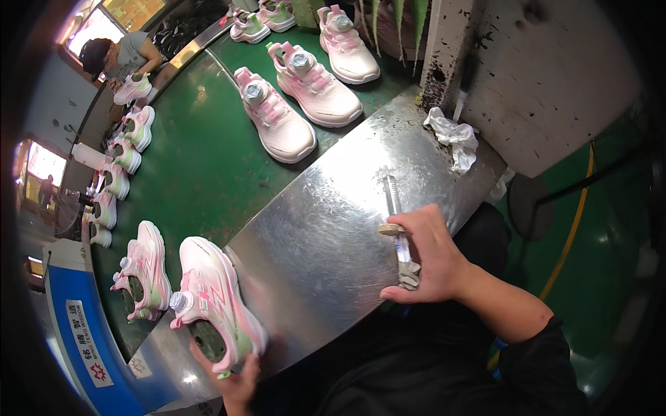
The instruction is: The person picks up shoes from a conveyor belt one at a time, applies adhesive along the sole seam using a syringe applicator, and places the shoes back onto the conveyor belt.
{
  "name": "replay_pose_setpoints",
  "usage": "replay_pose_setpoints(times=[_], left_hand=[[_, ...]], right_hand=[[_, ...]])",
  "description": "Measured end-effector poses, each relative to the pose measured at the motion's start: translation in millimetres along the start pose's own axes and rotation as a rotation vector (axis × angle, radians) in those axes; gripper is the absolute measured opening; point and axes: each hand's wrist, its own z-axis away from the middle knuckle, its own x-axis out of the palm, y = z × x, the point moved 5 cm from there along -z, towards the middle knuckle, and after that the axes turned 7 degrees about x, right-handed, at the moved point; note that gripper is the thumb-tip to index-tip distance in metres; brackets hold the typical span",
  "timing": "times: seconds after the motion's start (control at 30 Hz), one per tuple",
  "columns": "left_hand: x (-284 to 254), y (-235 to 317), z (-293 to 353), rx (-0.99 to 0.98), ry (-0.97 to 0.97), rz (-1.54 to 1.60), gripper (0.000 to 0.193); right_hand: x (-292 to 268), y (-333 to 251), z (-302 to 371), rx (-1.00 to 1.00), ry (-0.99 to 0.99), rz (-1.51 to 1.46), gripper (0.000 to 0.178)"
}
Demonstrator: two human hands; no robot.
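Our left hand [239,385] is curled round the heel end of a pink-and-white sneaker [223,288], sole edge to the right, toe away from us; some fingers hidden behind it. Sneaker sits at the left end of the metal sheet [305,222], just beside a second sneaker [147,270] tipped on its side. Our right hand [433,260] is half curled round a slim tool [393,197] with a clear barrel, tan disc [392,229] by the index finger, grey lumps [409,276] at the near end. Exact finger contact: can't tell.

Surface: sheet is scuffed, throws a hard glare near the tool tip, and edges a green bench top [201,166]. Crumpled white tissue [454,139] lies on its far right. Three sneakers [316,87] stand on the green beyond the sheet, more along the left edge.

Room: stained pale panel [548,76] rises at right; green floor below with a yellow line [570,249]. Plant leaves [401,24] hang at top. Blue panel [87,312] lower left. Co-worker [132,52] upper left has a shoe [133,89] in hand, bright windows behind.
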Motion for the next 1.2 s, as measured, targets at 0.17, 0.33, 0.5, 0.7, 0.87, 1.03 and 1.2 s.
replay_pose_setpoints(times=[0.17, 0.33, 0.5, 0.7, 0.87, 1.03, 1.2], left_hand=[[-2, -29, -59, -0.390, 0.341, 0.926, 0.057], [25, -94, -149, -0.436, 0.034, 0.590, 0.025], [25, -62, -161, -0.436, 0.006, 0.728, 0.038], [12, 36, -157, -0.129, 0.143, 1.303, 0.061], [41, 38, -129, -0.151, 0.140, 1.642, 0.067], [34, 48, -123, 0.155, 0.014, 1.674, 0.066], [27, 61, -118, 0.294, 0.006, 1.558, 0.067]], right_hand=[[-14, 19, 27, 0.274, -0.034, -0.419, 0.098], [-7, 17, 22, 0.426, -0.133, -0.639, 0.110], [-12, -10, 24, 0.430, -0.103, -0.629, 0.115], [-13, -37, 21, 0.463, -0.166, -1.031, 0.122], [-7, -98, -15, 0.269, -0.459, -1.608, 0.105], [-6, -142, -30, 0.146, -0.532, -1.529, 0.076], [-5, -153, -28, 0.148, -0.673, -1.647, 0.073]])
